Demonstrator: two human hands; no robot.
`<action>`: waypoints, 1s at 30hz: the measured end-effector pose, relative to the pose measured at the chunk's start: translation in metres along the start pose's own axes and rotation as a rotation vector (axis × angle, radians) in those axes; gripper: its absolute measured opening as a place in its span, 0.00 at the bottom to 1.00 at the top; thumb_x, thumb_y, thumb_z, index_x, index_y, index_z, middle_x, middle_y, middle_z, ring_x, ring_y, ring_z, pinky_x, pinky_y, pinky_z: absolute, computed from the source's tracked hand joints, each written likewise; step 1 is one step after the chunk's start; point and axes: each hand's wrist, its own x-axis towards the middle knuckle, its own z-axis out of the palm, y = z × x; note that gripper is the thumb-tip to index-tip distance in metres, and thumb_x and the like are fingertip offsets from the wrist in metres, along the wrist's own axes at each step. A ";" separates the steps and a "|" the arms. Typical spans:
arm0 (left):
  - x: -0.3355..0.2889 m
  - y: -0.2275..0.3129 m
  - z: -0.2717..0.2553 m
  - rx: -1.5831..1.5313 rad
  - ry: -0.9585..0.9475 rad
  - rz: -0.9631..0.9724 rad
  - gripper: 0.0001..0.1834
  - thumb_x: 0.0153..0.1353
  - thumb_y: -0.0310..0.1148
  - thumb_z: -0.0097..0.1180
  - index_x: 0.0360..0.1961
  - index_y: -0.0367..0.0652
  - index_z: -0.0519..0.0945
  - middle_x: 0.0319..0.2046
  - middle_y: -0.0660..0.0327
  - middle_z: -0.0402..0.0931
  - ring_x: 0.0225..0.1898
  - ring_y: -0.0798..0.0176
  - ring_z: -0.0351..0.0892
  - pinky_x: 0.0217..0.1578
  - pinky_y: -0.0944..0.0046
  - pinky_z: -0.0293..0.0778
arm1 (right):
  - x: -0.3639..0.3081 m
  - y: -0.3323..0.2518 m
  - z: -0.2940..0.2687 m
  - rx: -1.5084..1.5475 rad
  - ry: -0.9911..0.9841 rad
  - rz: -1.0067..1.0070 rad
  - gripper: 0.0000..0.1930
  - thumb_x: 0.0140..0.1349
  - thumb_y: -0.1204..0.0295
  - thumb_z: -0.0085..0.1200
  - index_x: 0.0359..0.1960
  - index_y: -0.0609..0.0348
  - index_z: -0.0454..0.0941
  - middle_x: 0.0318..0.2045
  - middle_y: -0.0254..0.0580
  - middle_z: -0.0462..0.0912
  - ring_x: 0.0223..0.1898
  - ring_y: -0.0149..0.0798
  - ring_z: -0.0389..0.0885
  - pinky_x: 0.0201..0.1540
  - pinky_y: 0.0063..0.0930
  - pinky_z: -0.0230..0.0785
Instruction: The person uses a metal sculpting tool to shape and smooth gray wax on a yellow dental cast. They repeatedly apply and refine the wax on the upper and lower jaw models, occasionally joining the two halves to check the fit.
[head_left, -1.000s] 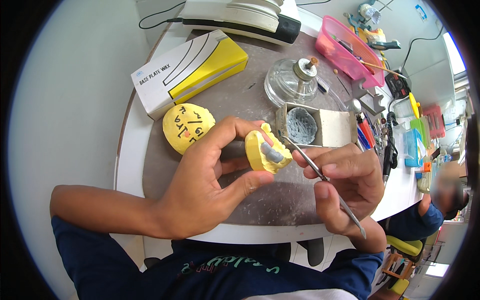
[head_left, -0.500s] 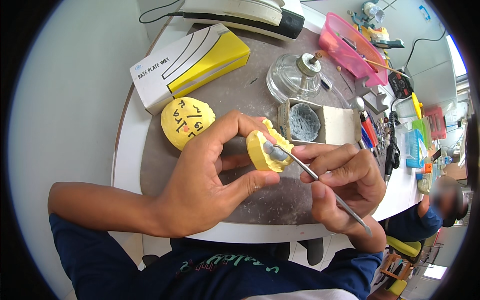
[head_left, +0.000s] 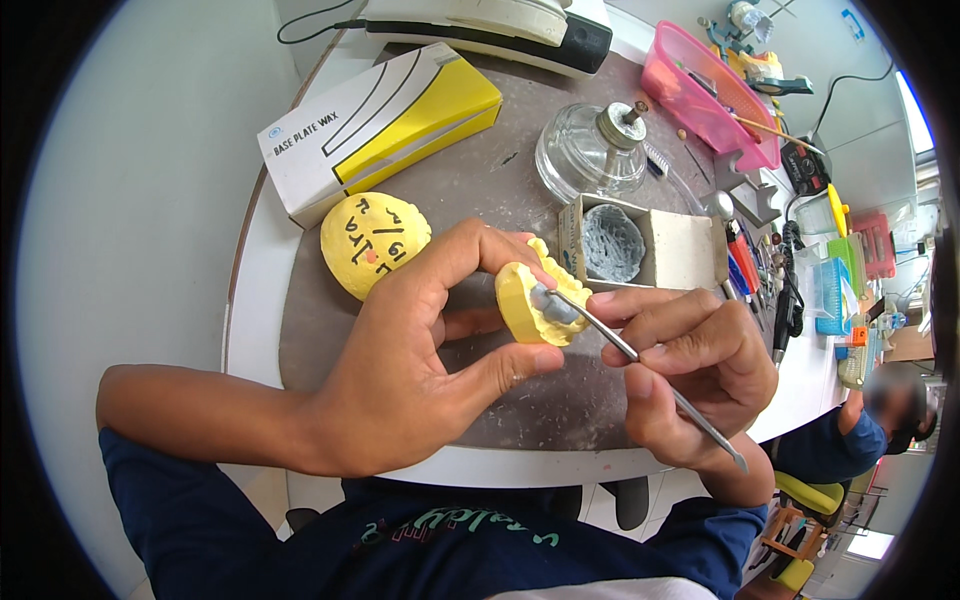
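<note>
Between the thumb and fingers of my left hand (head_left: 415, 350) is a yellow plaster dental model (head_left: 516, 305), tilted so its row of teeth faces right. A patch of grey-blue wax (head_left: 556, 307) covers part of its inner side. My right hand (head_left: 700, 365) is closed in a pen-like grip on a slim metal wax carver (head_left: 690, 410). One end of the carver touches the grey wax; its flat, pointed other end sticks out below the hand. Just beyond the model stands an open small box with a round block of grey carving wax (head_left: 613, 243).
A yellow plaster piece with handwriting (head_left: 372, 245) lies left of my hands, near a white-and-yellow carton (head_left: 380, 130). Behind are a glass spirit burner (head_left: 592, 155) and a pink basket (head_left: 700, 95). Pens and tools crowd the right side. Another person (head_left: 835, 435) sits far right.
Both hands keep nearly the same pose, with the carver tip still on the grey wax. The view has shifted very slightly.
</note>
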 end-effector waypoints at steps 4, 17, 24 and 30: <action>0.000 0.001 0.001 0.000 0.003 -0.010 0.22 0.57 0.23 0.66 0.50 0.37 0.69 0.52 0.54 0.67 0.68 0.57 0.60 0.62 0.63 0.68 | 0.000 0.002 -0.002 -0.002 -0.010 -0.023 0.08 0.51 0.86 0.61 0.31 0.69 0.73 0.27 0.52 0.81 0.39 0.52 0.87 0.43 0.39 0.81; 0.001 0.000 0.001 -0.004 0.004 -0.007 0.22 0.57 0.22 0.65 0.50 0.37 0.69 0.52 0.53 0.67 0.68 0.56 0.60 0.64 0.63 0.66 | -0.001 0.003 -0.002 0.023 0.009 -0.012 0.08 0.50 0.86 0.60 0.30 0.68 0.73 0.27 0.51 0.81 0.38 0.51 0.87 0.44 0.40 0.81; 0.001 -0.001 0.001 -0.014 0.013 -0.006 0.22 0.57 0.22 0.65 0.49 0.37 0.69 0.52 0.54 0.67 0.67 0.57 0.61 0.64 0.63 0.65 | -0.001 0.004 -0.002 0.037 0.022 -0.009 0.09 0.50 0.86 0.60 0.30 0.68 0.72 0.26 0.51 0.81 0.37 0.50 0.87 0.45 0.41 0.81; 0.001 -0.001 0.002 -0.004 0.011 -0.002 0.22 0.57 0.22 0.65 0.49 0.37 0.69 0.52 0.54 0.67 0.67 0.57 0.61 0.64 0.63 0.65 | -0.001 0.002 -0.002 0.030 0.001 0.002 0.08 0.51 0.86 0.60 0.30 0.68 0.73 0.27 0.51 0.81 0.38 0.51 0.86 0.45 0.41 0.81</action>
